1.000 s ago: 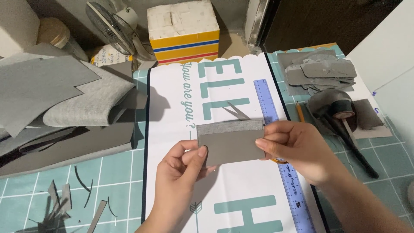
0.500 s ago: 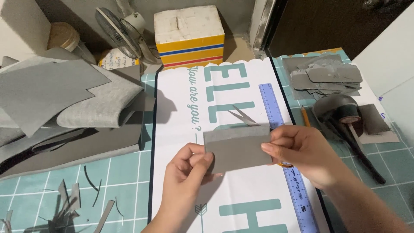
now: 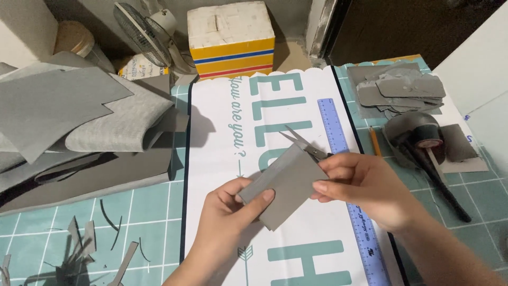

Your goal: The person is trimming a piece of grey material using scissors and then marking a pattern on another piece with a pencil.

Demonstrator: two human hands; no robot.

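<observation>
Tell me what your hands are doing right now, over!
Left hand pinches the grey card piece at its lower left. Right hand grips its right edge, scissors poking out behind. Nothing blocking. Over.

Grey card (image 3: 286, 185), flat rectangular piece, tilted diagonally, pinched at both ends, held above white mat, scissors (image 3: 307, 146) just behind

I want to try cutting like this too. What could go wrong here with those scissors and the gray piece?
The scissors lie open right behind the gray piece, with the right hand close to them, so a finger might brush a blade. The left hand and right hand pinch the piece only by its edges, so it could slip or bend. Gray scraps litter the green mat and might get mixed up with good pieces.
</observation>
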